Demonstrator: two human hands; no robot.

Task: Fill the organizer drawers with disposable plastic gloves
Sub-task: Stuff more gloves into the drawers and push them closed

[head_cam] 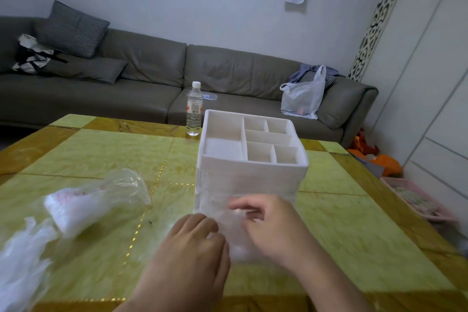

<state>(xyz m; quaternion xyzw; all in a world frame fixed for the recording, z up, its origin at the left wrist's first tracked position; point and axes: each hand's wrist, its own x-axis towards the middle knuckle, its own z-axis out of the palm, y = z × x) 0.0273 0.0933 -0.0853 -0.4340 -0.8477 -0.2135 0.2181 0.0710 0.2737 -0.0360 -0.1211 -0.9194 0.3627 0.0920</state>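
Both hands (228, 230) pinch a clear glove (234, 233) between them, before the organizer (253, 175).

hands (228, 230): 2 | organizer (253, 172): 1 | top compartments: 7 | water bottle (194, 109): 1 | glove bag (101, 197): 1

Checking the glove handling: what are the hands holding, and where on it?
Both the left hand and right hand pinch a clear plastic glove, left edge and upper right; exact grip blurred.
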